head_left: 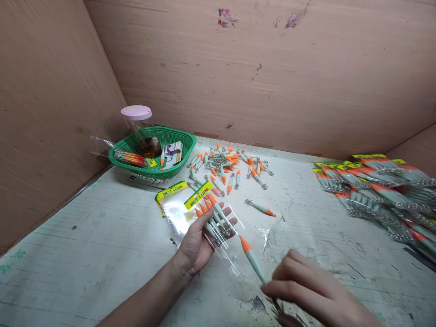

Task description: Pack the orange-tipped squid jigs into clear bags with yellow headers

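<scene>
My left hand (197, 245) grips a clear plastic bag (231, 263) with a yellow and green "BCT LURE" header. Several pale green fishing lures with orange tips lie side by side inside it, under my thumb. Closed at the hook end of a single fishing lure (254, 261), my right hand (303, 281) is slightly blurred. That lure's orange tip points toward the bag. Beyond my left hand lies a stack of flat header bags (172, 204). One loose lure (260, 207) rests on the table to the right of the bag.
A pile of loose lures (225, 163) spreads across the table's back. At the back left, a green basket (185, 156) holds a pink-lidded cup (136, 113), a small box and a packet. Filled lure packs (384, 195) are heaped at right. Wooden panels (255, 77) enclose the table.
</scene>
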`<state>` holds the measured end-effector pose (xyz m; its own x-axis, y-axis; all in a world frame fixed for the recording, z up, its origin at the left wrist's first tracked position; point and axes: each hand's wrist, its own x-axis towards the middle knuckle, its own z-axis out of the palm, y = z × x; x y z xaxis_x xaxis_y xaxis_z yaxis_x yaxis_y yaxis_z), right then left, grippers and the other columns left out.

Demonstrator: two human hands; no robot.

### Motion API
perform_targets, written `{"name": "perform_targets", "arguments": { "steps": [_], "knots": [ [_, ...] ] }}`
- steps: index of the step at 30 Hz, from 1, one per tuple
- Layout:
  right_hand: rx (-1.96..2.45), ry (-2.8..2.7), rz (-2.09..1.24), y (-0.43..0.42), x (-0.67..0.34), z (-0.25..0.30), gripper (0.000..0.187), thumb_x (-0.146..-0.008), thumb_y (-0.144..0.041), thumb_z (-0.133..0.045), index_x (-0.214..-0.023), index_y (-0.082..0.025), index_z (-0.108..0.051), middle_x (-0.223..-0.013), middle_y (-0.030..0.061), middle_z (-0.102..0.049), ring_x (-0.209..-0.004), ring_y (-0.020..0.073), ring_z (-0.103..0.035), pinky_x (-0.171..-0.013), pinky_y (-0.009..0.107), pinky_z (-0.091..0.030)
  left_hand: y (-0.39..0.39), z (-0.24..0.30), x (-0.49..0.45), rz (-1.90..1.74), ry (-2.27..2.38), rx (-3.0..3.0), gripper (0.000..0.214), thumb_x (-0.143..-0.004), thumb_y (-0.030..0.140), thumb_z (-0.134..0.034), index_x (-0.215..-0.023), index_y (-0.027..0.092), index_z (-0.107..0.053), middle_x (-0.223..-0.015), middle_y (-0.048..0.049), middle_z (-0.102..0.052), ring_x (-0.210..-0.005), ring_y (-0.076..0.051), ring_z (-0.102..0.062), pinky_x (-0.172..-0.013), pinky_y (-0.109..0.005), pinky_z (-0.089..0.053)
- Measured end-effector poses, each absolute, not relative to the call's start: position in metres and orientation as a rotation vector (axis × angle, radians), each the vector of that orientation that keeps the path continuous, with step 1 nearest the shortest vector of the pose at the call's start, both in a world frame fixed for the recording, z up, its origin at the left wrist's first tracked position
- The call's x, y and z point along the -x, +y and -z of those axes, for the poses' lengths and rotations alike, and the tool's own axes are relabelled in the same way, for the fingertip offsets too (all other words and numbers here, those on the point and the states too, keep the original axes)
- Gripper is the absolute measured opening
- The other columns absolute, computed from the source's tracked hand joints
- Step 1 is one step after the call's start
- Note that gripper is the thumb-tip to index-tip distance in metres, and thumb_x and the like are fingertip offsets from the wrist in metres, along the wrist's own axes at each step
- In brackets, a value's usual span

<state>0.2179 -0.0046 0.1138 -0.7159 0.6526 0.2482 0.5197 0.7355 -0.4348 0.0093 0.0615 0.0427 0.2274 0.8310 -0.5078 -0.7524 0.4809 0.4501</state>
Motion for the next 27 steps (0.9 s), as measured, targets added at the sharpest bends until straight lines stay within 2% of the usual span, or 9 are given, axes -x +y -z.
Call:
{"name": "perform_targets", "arguments": {
  "steps": [3,6,10,15,20,27],
  "knots": [
    [0.996,-2.49,-0.114,0.0,-0.197,-0.096,0.029,-0.084,-0.011,-0.051,-0.111,-0.018,-0.057,-0.079,0.0074,-0.064,-0.068,0.0186,-0.056,-0.057,0.031,-0.049,0.059,-0.044,-0.012,-1.073,0.802,-0.131,0.023,-0.082,0.021,-0.057,-0.101,0.009,-0.063,-0.097,-0.0136,-0.071,-0.072,-0.02,-0.069,-0.07,-0.037,-0.057],
    [1.032,-2.398,0.019,0.002,-0.193,-0.084,0.031,-0.085,-0.009,-0.048,-0.114,-0.016,-0.055,-0.083,0.0083,-0.066,-0.069,0.0185,-0.056,-0.06,0.032,-0.049,0.058,-0.046,-0.014,-1.052,0.803,-0.142,0.023,-0.083,0.021,-0.057,-0.102,0.009,-0.064,-0.095,-0.0131,-0.071,-0.071,-0.019,-0.068,-0.069,-0.036,-0.058],
    [1.076,-2.3,0.066,0.001,-0.195,-0.078,0.024,-0.084,-0.007,-0.049,-0.101,-0.019,-0.06,-0.097,0.0123,-0.064,-0.075,0.0193,-0.056,-0.06,0.033,-0.048,0.056,-0.046,-0.016,-1.039,0.797,-0.155,0.025,-0.083,0.02,-0.056,-0.103,0.009,-0.064,-0.095,-0.013,-0.071,-0.072,-0.019,-0.067,-0.068,-0.036,-0.058],
    [1.036,-2.239,-0.076,-0.001,-0.195,-0.074,0.025,-0.083,-0.005,-0.051,-0.102,-0.018,-0.059,-0.077,0.0057,-0.058,-0.067,0.0155,-0.052,-0.055,0.028,-0.045,0.054,-0.044,-0.017,-1.032,0.777,-0.168,0.024,-0.081,0.018,-0.057,-0.102,0.01,-0.064,-0.09,-0.0108,-0.071,-0.07,-0.018,-0.067,-0.066,-0.035,-0.059],
    [0.971,-2.296,-0.057,-0.004,-0.202,-0.07,0.023,-0.081,-0.001,-0.05,-0.095,-0.016,-0.06,-0.088,0.0096,-0.059,-0.076,0.0177,-0.053,-0.062,0.031,-0.046,0.054,-0.04,-0.018,-1.033,0.768,-0.155,0.022,-0.08,0.018,-0.059,-0.1,0.011,-0.065,-0.086,-0.0091,-0.072,-0.068,-0.018,-0.067,-0.067,-0.035,-0.059],
    [0.953,-2.269,-0.084,0.001,-0.203,-0.065,0.025,-0.081,0.001,-0.05,-0.096,-0.016,-0.06,-0.08,0.0059,-0.055,-0.071,0.0153,-0.05,-0.058,0.029,-0.043,0.049,-0.042,-0.018,-0.952,0.776,-0.185,0.02,-0.08,0.02,-0.059,-0.097,0.01,-0.065,-0.086,-0.0113,-0.071,-0.071,-0.021,-0.068,-0.065,-0.036,-0.058]
  ]
}}
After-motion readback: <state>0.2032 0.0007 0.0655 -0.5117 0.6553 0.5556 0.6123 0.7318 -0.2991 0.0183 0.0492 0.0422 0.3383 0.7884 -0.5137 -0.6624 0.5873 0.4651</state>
